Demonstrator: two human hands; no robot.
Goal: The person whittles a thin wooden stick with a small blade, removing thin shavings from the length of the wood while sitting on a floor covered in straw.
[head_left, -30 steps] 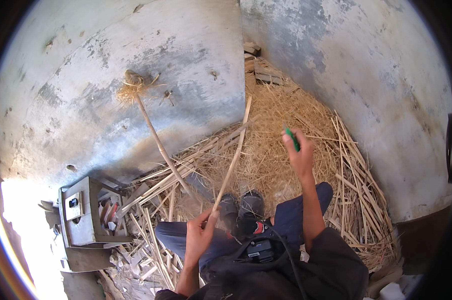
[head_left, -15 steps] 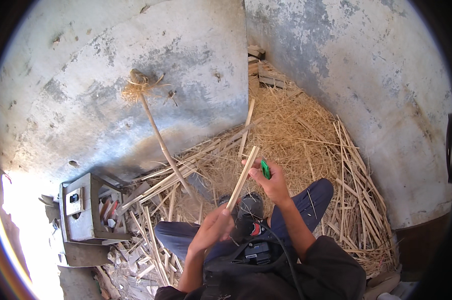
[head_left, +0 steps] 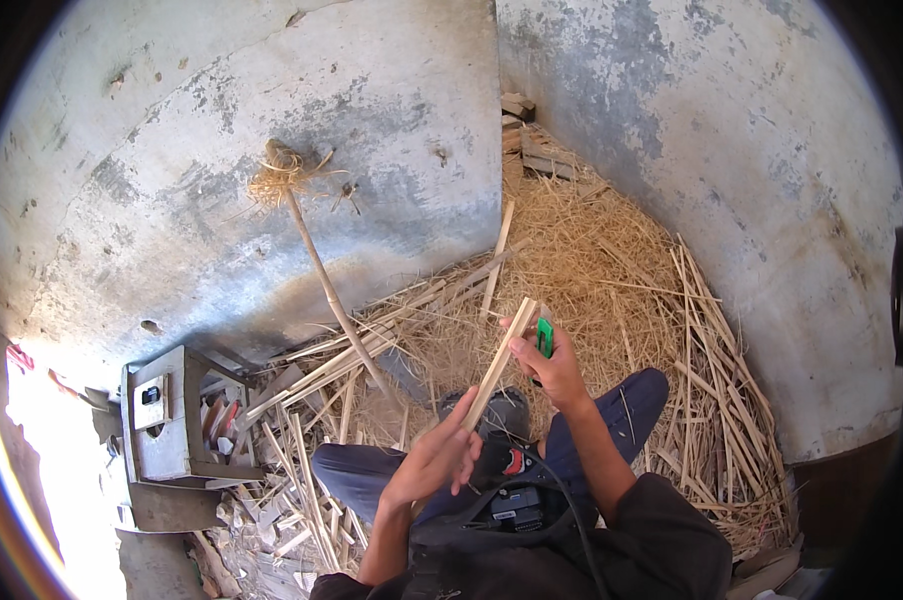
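Note:
A slim bundle of pale split-wood strips (head_left: 499, 365) slants up to the right between my hands. My right hand (head_left: 562, 375) pinches its upper end with thumb and fingers. The same hand holds a green-handled cutter (head_left: 545, 338), most of its blade hidden. My left hand (head_left: 432, 462) is at the bundle's lower end, fingers stretched and apart, and the strips lie against it between thumb and fingers. Both hands are above my crossed legs (head_left: 362, 475) and a dark shoe (head_left: 507, 410).
Shavings (head_left: 582, 240) heap ahead, with many long strips (head_left: 742, 420) along the right wall. A wooden stick (head_left: 327, 280) wrapped in fibres leans on the left wall. An upturned stool (head_left: 162, 420) stands left, and a cable (head_left: 572, 500) crosses my lap.
The strip bundle and my right hand have shifted slightly right and down. My left hand's fingers have loosened from around the lower end and stretched out.

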